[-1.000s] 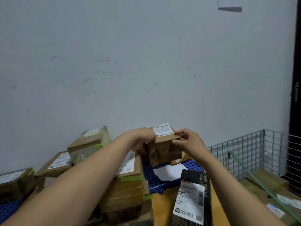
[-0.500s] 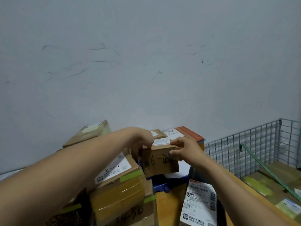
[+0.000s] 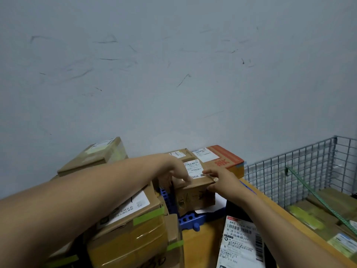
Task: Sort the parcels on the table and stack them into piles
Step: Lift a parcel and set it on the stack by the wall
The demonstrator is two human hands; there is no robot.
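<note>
Lowered and turned label-up since the earlier frame, the small cardboard parcel [image 3: 195, 198] is held low over the blue plastic pallet [image 3: 190, 219], long axis spanning left hand [image 3: 174, 171] to right hand [image 3: 220, 180], fingers curled over each end.

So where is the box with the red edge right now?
In the head view the red-edged box sits at the back by the wall, right of centre, just behind the small brown box and left of the wire cage.
</note>
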